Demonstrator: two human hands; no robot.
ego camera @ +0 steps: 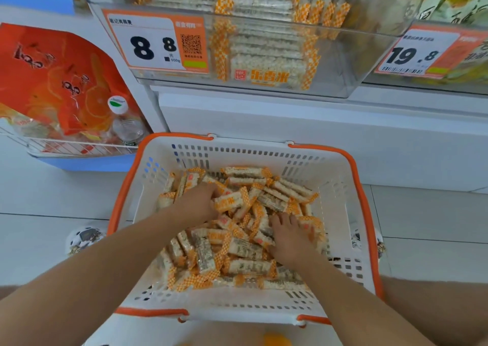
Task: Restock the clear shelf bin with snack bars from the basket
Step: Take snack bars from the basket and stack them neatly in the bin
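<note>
Bare forearms, no sleeves visible.

One head-worn view, looking down and forward

The single wide-angle camera sits on the person's head, close above the basket (343,187) that fills the lower middle. It tilts downward yet still takes in the clear shelf bin (356,63) along the top, bowing straight edges outward at the borders

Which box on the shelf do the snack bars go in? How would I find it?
Start at the white basket with orange handles on the floor and look straight up above it. The clear shelf bin sits there, already holding tidy rows of orange-and-white snack bars. Its price tag says 8.8, while the next bin's tag says 19.8.
</note>
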